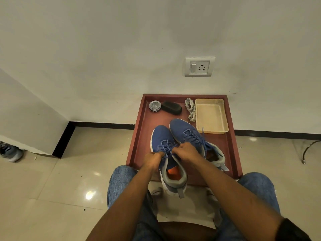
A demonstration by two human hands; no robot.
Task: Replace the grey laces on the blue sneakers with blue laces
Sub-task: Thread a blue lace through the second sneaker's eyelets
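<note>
Left hand: pinching the blue lace at the left sneaker.
Right hand: closed on the same lace.
Right sneaker: beside it, blue-laced, ends loose.
Grey laces: bundled on the red bench, between brush and cream tray.

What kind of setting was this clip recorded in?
Probably an indoor room at home: glossy floor tiles, a plain wall with a switch-and-socket plate, and a low red tray table with shoe-care items.
</note>
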